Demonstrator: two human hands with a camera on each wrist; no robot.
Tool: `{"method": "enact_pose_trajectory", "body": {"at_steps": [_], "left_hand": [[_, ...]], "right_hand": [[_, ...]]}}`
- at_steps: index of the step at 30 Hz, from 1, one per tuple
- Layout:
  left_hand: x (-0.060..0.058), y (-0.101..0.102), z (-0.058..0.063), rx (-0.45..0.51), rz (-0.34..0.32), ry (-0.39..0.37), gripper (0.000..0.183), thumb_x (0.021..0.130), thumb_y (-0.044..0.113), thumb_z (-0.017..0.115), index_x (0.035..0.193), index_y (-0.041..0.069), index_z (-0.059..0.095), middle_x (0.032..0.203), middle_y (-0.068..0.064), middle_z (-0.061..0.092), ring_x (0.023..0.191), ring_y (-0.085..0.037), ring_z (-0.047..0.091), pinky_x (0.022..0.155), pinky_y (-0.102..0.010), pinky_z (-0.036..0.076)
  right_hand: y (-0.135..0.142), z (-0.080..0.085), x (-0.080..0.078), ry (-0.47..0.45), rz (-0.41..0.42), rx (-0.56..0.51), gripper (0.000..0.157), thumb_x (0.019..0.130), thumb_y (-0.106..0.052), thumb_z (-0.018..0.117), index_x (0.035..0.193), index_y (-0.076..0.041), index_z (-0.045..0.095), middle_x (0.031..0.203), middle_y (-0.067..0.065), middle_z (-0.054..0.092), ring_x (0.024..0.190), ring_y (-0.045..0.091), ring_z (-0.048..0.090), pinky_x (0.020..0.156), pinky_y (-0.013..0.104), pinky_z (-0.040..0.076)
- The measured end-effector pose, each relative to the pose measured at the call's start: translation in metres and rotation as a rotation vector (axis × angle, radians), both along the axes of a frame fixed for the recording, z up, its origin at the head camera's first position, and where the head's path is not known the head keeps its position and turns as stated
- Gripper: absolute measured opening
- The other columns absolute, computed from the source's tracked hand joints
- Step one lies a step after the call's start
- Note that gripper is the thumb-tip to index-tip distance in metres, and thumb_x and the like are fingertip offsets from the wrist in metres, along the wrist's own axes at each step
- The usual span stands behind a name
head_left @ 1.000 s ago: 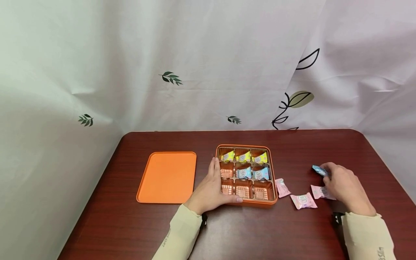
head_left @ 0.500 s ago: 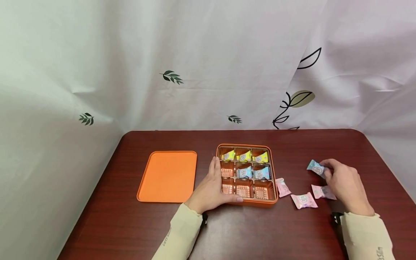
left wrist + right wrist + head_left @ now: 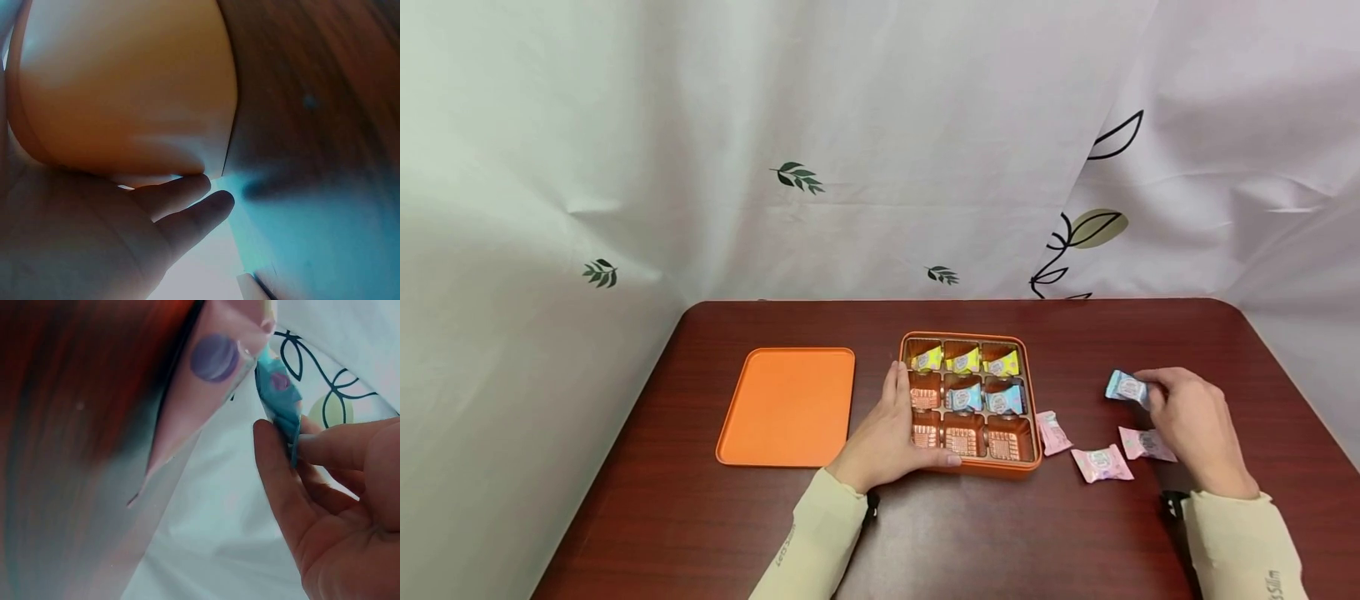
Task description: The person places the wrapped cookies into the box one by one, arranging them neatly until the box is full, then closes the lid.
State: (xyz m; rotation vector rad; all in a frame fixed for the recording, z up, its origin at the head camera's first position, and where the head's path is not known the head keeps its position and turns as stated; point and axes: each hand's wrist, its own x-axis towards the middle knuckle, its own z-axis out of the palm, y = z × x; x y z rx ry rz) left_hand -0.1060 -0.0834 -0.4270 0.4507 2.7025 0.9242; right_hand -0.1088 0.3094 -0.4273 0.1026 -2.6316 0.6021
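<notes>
In the head view an orange box (image 3: 1028,400) holds a brown tray with nine-part rows of compartments. Yellow wrapped candies (image 3: 962,361) fill the back row; two blue ones (image 3: 964,398) lie in the middle and right compartments of the middle row. My left hand (image 3: 880,442) rests against the box's left side with straight fingers, its thumb along the front edge. At the right, my right hand (image 3: 1198,425) pinches a blue wrapped candy (image 3: 1124,387) between thumb and fingertips; the right wrist view shows this blue candy (image 3: 278,390) by its edge.
Pink wrapped candies (image 3: 1102,463) lie on the dark red table (image 3: 985,542) between the box and my right hand. One touches or nearly touches the box's right side. A flat orange lid (image 3: 790,408) lies left of the box. White curtains (image 3: 880,150) stand behind.
My right hand has brought the blue candy slightly up and left, turning its printed face into view. The left hand and the box stay where they were.
</notes>
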Motion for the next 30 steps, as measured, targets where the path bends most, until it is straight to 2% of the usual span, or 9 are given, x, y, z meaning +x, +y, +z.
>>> {"method": "enact_pose_trajectory", "body": {"at_steps": [4,6,10,12,16,22,30], "left_hand": [[0.0,0.0,0.0,0.007,-0.002,0.001,0.144,0.068,0.08,0.073,0.16,0.007,-0.012,0.168,-0.013,-0.014,0.147,-0.031,0.028,0.112,-0.042,0.036],[0.0,0.0,0.0,0.009,-0.004,0.0,0.144,0.068,0.08,0.073,0.159,0.007,-0.012,0.167,-0.013,-0.014,0.148,-0.031,0.027,0.113,-0.042,0.036],[-0.001,0.0,0.0,0.014,-0.006,0.0,0.145,0.068,0.081,0.072,0.159,0.007,-0.012,0.167,-0.013,-0.014,0.148,-0.03,0.027,0.112,-0.041,0.036],[-0.001,0.0,0.0,0.013,-0.006,-0.002,0.145,0.068,0.081,0.072,0.159,0.007,-0.012,0.167,-0.013,-0.014,0.148,-0.029,0.027,0.112,-0.04,0.037],[0.0,0.0,0.0,0.004,-0.008,-0.002,0.145,0.067,0.082,0.071,0.159,0.007,-0.012,0.167,-0.013,-0.014,0.148,-0.03,0.027,0.112,-0.041,0.036],[0.0,0.001,0.001,0.003,-0.008,-0.001,0.144,0.068,0.08,0.072,0.159,0.008,-0.012,0.168,-0.013,-0.013,0.147,-0.031,0.029,0.112,-0.041,0.037],[0.001,0.0,0.001,0.007,0.001,-0.008,0.145,0.068,0.081,0.072,0.159,0.007,-0.012,0.168,-0.011,-0.014,0.147,-0.032,0.028,0.112,-0.043,0.036]], "right_hand": [[-0.002,-0.001,-0.001,-0.014,0.011,0.003,0.019,0.084,0.007,0.057,0.095,0.008,0.072,0.097,0.028,0.067,0.084,0.043,0.061,0.071,0.055,0.044],[-0.003,-0.001,-0.002,-0.042,0.002,-0.008,0.016,0.086,0.002,0.064,0.097,0.009,0.072,0.1,0.03,0.067,0.088,0.044,0.061,0.073,0.057,0.044],[-0.005,0.0,-0.001,-0.091,-0.008,-0.015,0.03,0.079,-0.007,0.08,0.101,0.011,0.071,0.103,0.032,0.065,0.088,0.045,0.061,0.072,0.058,0.046],[-0.006,0.001,-0.001,-0.106,-0.011,-0.02,0.035,0.075,-0.007,0.083,0.103,0.011,0.071,0.104,0.033,0.064,0.086,0.043,0.061,0.07,0.056,0.046],[-0.007,0.002,0.0,-0.106,-0.022,-0.044,0.036,0.072,-0.002,0.083,0.104,0.01,0.07,0.103,0.033,0.062,0.084,0.04,0.057,0.067,0.049,0.043],[-0.01,0.008,0.004,-0.074,-0.03,-0.069,0.035,0.073,0.001,0.082,0.105,0.01,0.07,0.105,0.031,0.06,0.085,0.038,0.055,0.066,0.04,0.039],[-0.028,0.014,0.004,0.041,-0.005,-0.093,0.033,0.074,0.004,0.078,0.106,0.007,0.071,0.104,0.025,0.063,0.08,0.027,0.053,0.067,0.029,0.033]]}}
